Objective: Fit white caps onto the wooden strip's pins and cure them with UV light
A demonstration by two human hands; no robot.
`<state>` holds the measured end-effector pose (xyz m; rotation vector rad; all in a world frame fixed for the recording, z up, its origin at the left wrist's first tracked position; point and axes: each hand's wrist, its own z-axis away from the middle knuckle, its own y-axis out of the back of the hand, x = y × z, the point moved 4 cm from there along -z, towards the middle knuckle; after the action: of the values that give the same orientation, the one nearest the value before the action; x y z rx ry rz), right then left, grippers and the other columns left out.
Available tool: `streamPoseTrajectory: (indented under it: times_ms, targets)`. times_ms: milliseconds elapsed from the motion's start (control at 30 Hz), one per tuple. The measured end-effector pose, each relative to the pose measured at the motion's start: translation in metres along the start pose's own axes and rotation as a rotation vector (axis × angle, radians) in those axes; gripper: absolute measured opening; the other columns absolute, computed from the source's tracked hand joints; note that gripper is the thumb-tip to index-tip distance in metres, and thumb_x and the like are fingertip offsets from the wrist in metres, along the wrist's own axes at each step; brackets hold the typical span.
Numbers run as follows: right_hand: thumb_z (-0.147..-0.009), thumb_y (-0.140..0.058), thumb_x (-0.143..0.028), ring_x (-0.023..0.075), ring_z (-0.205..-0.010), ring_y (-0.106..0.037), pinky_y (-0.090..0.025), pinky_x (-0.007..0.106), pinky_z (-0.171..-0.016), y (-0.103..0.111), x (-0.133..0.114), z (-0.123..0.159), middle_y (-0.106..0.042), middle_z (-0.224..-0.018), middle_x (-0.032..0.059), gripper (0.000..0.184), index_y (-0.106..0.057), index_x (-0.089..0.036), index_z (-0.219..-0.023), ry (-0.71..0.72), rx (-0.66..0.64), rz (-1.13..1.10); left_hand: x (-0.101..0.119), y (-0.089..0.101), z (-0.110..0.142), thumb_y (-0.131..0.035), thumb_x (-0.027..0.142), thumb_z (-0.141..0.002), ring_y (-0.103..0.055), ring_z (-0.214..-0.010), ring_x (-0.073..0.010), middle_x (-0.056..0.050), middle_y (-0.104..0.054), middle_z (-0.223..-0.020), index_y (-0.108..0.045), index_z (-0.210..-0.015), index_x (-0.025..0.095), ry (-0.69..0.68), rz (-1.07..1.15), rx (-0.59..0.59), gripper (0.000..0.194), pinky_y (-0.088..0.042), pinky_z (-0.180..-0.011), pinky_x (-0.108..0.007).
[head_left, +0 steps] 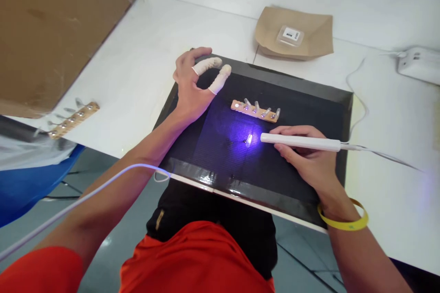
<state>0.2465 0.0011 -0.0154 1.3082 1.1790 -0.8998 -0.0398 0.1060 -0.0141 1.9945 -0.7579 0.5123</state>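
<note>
My right hand [309, 160] grips a white pen-shaped UV lamp [299, 141] with a cable at its rear. Its tip shines violet light on a tiny clear part [249, 139] lying on the black mat [309, 100]. Just beyond the glow lies a small tan strip [256, 111] carrying several clear LED-like parts. My left hand [194, 84] rests on the mat's far left corner, holding nothing, fingers loosely spread, with white finger cots on two fingers.
A second tan strip with parts [74, 116] lies at the left on the white table [144, 55]. A cardboard box [51, 23] stands far left, a brown paper bag [295, 34] at the back, a white power strip [417, 62] far right. A white cable [85, 194] crosses my left forearm.
</note>
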Motion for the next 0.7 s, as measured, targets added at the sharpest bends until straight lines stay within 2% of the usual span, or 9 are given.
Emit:
streamPoseTrajectory:
  times_ms: [167,333,500,700]
  targets:
    - [-0.085,-0.086,-0.022,0.0193,-0.088,-0.076,-0.058,0.03,-0.065,-0.002,-0.004,0.0,-0.082,-0.103,0.0021,0.023,-0.073,-0.028,-0.102,0.027,-0.003,0.0,0.01,0.019,0.014,-0.072,0.055,-0.094,-0.05,-0.141,-0.0312,-0.003,-0.064,-0.139,-0.073,-0.114,0.033,-0.089,0.009,-0.202,0.03,-0.039,-0.121,-0.057]
    - [-0.086,-0.085,-0.021,0.0206,-0.092,-0.077,-0.062,0.033,-0.072,-0.002,-0.008,-0.003,-0.081,-0.105,0.0024,0.022,-0.072,-0.028,-0.103,0.059,-0.035,-0.009,0.027,0.035,0.029,-0.083,0.056,-0.084,-0.052,-0.136,-0.0321,-0.003,-0.066,-0.138,-0.072,-0.12,0.033,-0.185,0.002,-0.368,0.044,-0.035,-0.119,-0.058]
    - [-0.086,-0.084,-0.023,0.0219,-0.093,-0.078,-0.064,0.034,-0.073,-0.003,-0.014,-0.001,-0.081,-0.104,0.0037,0.02,-0.072,-0.027,-0.101,0.084,-0.058,0.014,0.035,0.03,0.039,-0.087,0.056,-0.08,-0.053,-0.133,-0.0312,-0.003,-0.067,-0.135,-0.072,-0.123,0.033,-0.131,0.009,-0.532,0.051,-0.036,-0.113,-0.053]
    - [-0.087,-0.084,-0.024,0.0224,-0.094,-0.078,-0.064,0.034,-0.072,-0.005,-0.019,0.008,-0.081,-0.104,0.0043,0.02,-0.072,-0.026,-0.102,0.085,-0.032,0.048,0.04,0.015,0.046,-0.089,0.049,-0.08,-0.059,-0.127,-0.0276,-0.003,-0.07,-0.131,-0.075,-0.12,0.031,-0.127,0.085,-0.6,0.046,-0.033,-0.113,-0.049]
